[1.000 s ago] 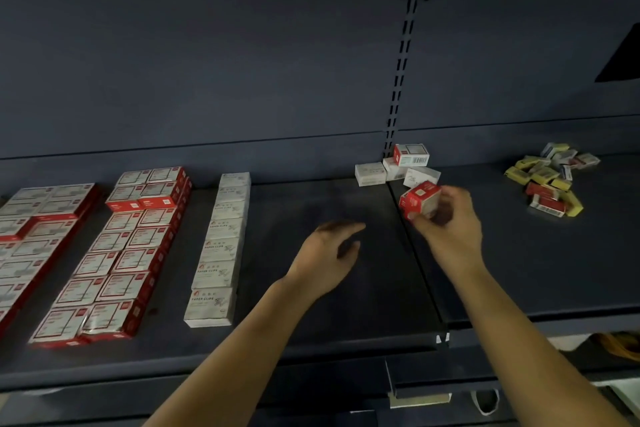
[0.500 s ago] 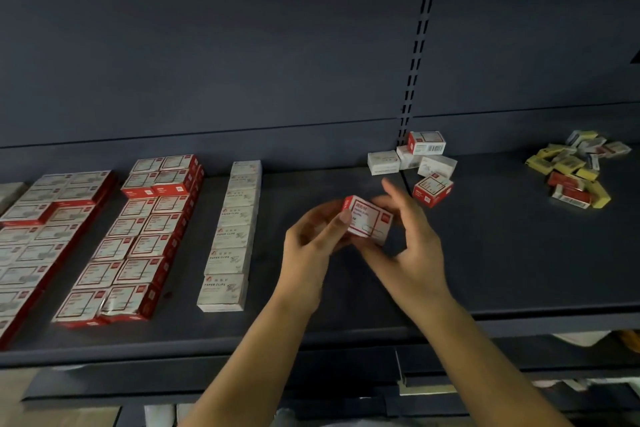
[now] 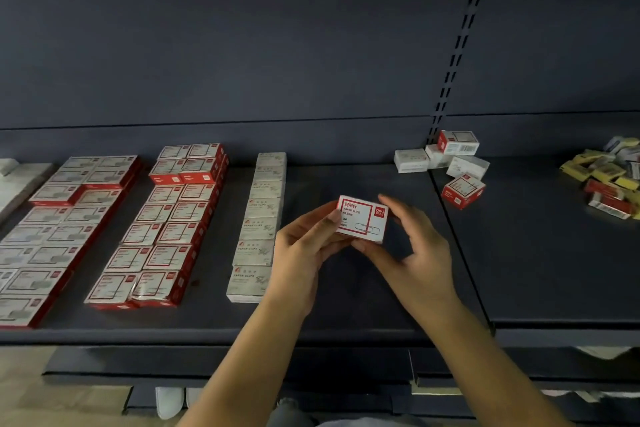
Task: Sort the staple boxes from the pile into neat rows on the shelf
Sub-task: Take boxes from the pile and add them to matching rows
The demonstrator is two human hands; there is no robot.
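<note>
Both hands hold one red-and-white box (image 3: 362,218) above the dark shelf (image 3: 346,315): my left hand (image 3: 304,253) pinches its left edge, my right hand (image 3: 412,250) curls round its right side and underneath. Left of it runs a single row of white boxes (image 3: 261,222), then red-and-white rows (image 3: 166,222). Back right sits the small pile (image 3: 450,166); a yellow-and-red heap (image 3: 609,184) lies further right.

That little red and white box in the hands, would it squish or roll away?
The small red-and-white cardboard box probably stays stiff: its edges look square under the fingers. It likely won't roll, having flat sides. It seems light, since both hands pinch it only lightly.
</note>
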